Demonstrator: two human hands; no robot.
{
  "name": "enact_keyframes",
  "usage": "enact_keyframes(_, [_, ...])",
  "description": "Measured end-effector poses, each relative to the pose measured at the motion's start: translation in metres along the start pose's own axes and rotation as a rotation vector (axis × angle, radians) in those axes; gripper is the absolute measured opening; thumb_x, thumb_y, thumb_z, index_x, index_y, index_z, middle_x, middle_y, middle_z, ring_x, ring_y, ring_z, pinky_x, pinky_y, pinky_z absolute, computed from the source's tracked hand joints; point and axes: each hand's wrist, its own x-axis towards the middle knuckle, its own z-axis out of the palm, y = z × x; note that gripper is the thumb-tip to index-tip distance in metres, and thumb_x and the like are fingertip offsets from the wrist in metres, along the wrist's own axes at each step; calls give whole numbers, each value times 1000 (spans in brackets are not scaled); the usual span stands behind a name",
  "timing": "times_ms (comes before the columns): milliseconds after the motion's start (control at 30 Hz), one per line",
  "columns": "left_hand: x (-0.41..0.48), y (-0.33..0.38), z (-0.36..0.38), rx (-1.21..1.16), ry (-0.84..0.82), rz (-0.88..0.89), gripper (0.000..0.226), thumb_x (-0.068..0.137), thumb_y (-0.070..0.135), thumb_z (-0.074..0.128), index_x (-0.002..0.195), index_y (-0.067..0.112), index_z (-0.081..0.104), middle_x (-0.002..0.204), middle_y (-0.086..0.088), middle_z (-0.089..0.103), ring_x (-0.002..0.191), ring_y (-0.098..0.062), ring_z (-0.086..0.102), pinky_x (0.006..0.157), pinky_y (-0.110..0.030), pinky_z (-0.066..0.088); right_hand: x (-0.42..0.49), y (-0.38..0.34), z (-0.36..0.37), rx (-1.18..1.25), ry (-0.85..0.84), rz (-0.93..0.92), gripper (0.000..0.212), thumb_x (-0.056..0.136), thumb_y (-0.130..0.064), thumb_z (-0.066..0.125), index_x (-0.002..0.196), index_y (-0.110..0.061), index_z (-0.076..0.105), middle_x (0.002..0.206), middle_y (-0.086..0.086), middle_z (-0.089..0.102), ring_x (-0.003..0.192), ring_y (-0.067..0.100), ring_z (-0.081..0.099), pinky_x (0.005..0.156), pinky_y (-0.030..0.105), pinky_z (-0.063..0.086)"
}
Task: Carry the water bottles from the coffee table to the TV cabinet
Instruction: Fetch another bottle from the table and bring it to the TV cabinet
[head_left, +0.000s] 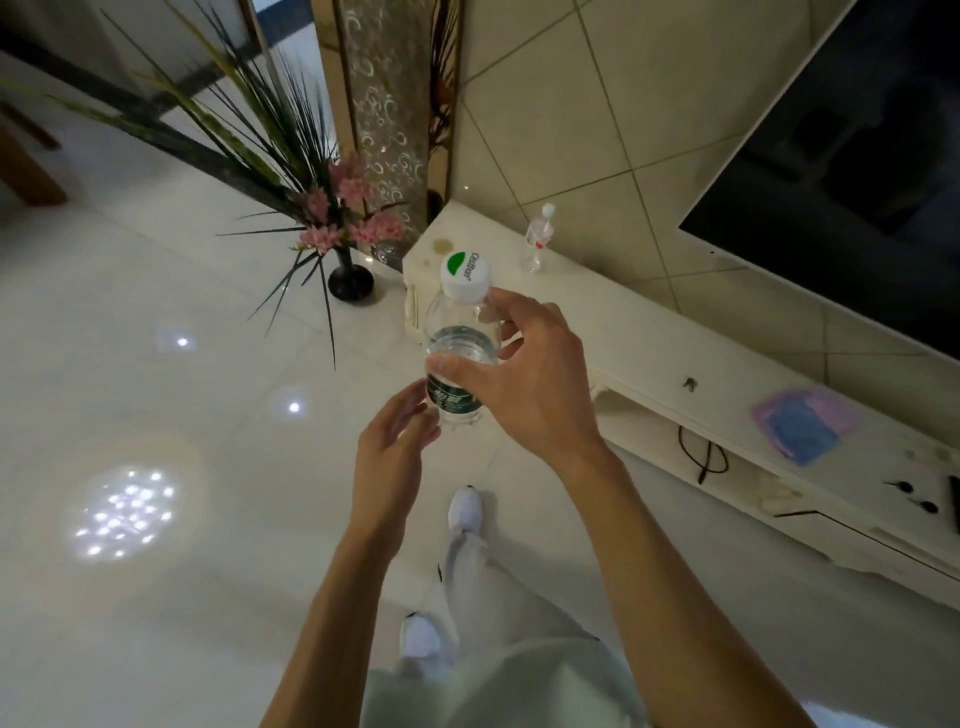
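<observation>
A clear water bottle (460, 332) with a white and green cap and a dark green label is held upright in the air before the left end of the white TV cabinet (649, 338). My right hand (524, 379) grips its upper body from the right. My left hand (397, 441) touches the bottle's lower part from the left, fingers loosely curved against it. A second small clear bottle (537, 241) with a white cap stands upright on the cabinet top near the wall.
A large dark TV (857, 156) hangs above the cabinet. A pink and blue cloth (802, 423) lies on the cabinet at the right. A black vase (350, 278) with pink flowers and long leaves stands on the glossy floor left of the cabinet. My feet are below.
</observation>
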Motion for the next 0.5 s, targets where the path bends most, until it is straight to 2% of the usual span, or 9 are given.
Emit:
enact_keyframes(67, [22, 7, 4, 28, 9, 3, 35, 89, 19, 55, 122, 26, 64, 121, 5, 69, 112, -16, 64, 99, -44, 52, 25, 4, 4, 15, 7, 10, 72, 66, -58, 78, 128, -29, 55, 105, -19, 50, 98, 7, 55, 84, 26, 53])
enact_keyframes(233, [104, 38, 28, 117, -8, 22, 42, 87, 22, 55, 128, 19, 62, 122, 3, 68, 113, -17, 64, 100, -46, 51, 112, 14, 5, 73, 31, 14, 73, 64, -56, 80, 127, -28, 56, 109, -14, 54, 100, 10, 56, 85, 31, 54])
enact_keyframes(367, [173, 68, 60, 143, -50, 44, 39, 89, 16, 54, 127, 19, 62, 122, 5, 68, 113, -15, 63, 100, -43, 51, 181, 25, -4, 68, 83, 8, 74, 64, -56, 80, 128, -28, 56, 117, -9, 57, 100, 9, 56, 82, 25, 53])
enact_keyframes(500, [227, 85, 87, 152, -116, 49, 39, 93, 17, 53, 131, 23, 59, 124, 10, 66, 115, -10, 61, 98, -34, 51, 233, 41, -13, 93, 132, 51, 70, 63, -55, 81, 124, -31, 56, 109, -15, 53, 98, 6, 56, 76, 17, 49])
